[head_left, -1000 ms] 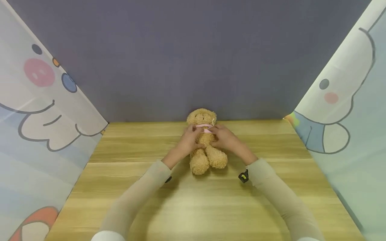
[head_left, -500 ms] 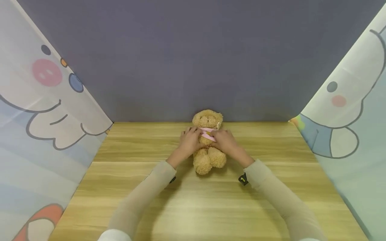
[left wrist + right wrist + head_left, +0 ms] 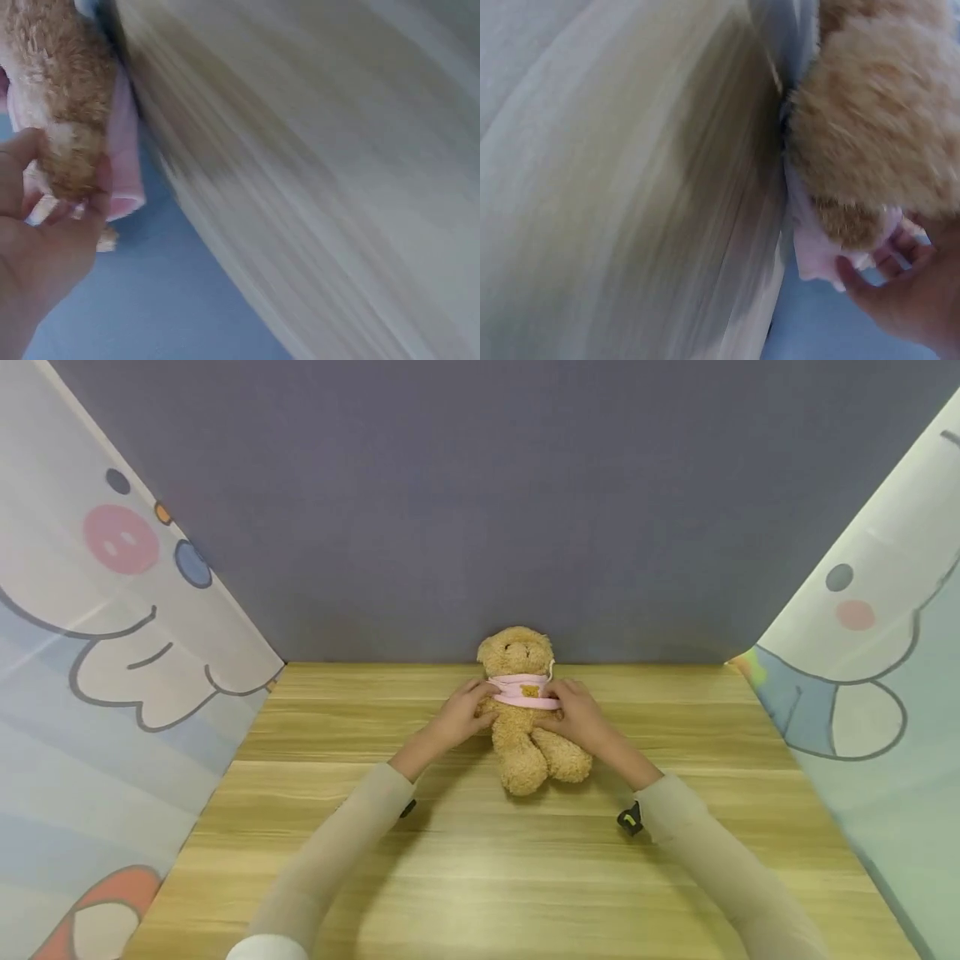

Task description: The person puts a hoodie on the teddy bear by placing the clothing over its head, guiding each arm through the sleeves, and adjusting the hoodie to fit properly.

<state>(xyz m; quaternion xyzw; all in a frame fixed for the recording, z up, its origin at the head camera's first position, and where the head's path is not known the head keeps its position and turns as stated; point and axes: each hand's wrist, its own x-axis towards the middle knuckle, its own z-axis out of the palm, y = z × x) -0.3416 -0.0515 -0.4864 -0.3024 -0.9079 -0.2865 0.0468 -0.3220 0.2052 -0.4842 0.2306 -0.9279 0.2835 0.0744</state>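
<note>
A tan plush bear (image 3: 517, 739) with a pink shirt (image 3: 513, 691) lies on its back at the table's far edge, head away, legs toward the camera. My left hand (image 3: 463, 712) grips its side at the shirt hem; in the left wrist view, the thumb and fingers of that hand (image 3: 52, 247) are round a furry arm (image 3: 71, 161). On the other side my right hand (image 3: 577, 714) holds the shirt's hem and the bear's side. In the right wrist view the right hand (image 3: 915, 285) has its fingers at the pink cloth (image 3: 817, 255), beside the fur.
The wooden table (image 3: 480, 877) meets a dark grey wall panel (image 3: 495, 510) behind the bear. Cartoon-printed sheets (image 3: 67, 710) stand at the left and right sides. Dark wrist devices (image 3: 630, 819) show beneath the sleeves.
The pink shirt, bunched and partly covered before, is spread flatter with its bear print showing. Both hands have moved outward to the bear's sides, and its legs have straightened and swung right.
</note>
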